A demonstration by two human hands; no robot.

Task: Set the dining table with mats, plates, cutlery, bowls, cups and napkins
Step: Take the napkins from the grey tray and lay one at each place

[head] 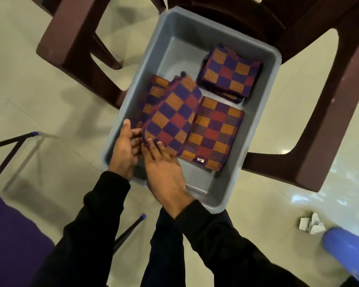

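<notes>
Lifting checkered mat (172, 114) | left hand (123, 150), right hand (164, 168) at near edge | grey tub (257, 129)

Counted in view:
- One grey plastic tub (257, 129).
- Three lots of checked cloths in it: one small folded stack (230, 74), one flat pile (214, 135), one raised bundle (172, 112); cloths per lot cannot be told.
- Two hands: left hand (124, 150), right hand (164, 170).
- Two brown plastic chairs, (71, 42) and (327, 112).
- One blue cylinder (348, 251).
- One clump of crumpled white paper (311, 224).
</notes>
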